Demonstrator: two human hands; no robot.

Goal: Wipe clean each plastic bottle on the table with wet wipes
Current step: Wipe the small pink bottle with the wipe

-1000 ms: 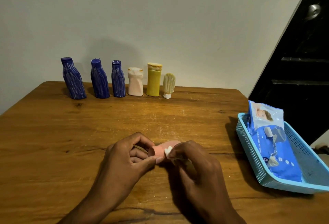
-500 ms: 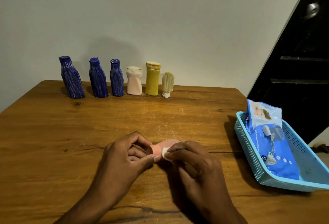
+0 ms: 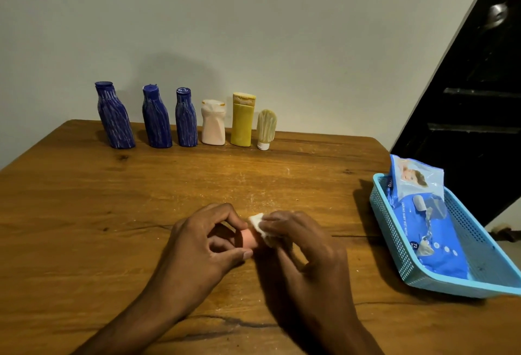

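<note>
Both hands meet mid-table: my left hand [image 3: 205, 244] grips the smooth pink bottle [image 3: 249, 239] lying sideways; my right hand [image 3: 304, 244] pinches a crumpled white wipe [image 3: 260, 226], now higher over it than before.

We see a dim, warm-lit scene; light falls from above and the right, since the bottles [image 3: 180, 118] cast soft shadows leftward up the wall [image 3: 253, 30] and the basket [image 3: 451, 242] shadows the bench [image 3: 84, 213] to its left. The hands [image 3: 253, 247] look slightly smeared. Wide-angle bending tilts the leftmost bottles and the dark door [image 3: 465, 101]. No glare.
</note>
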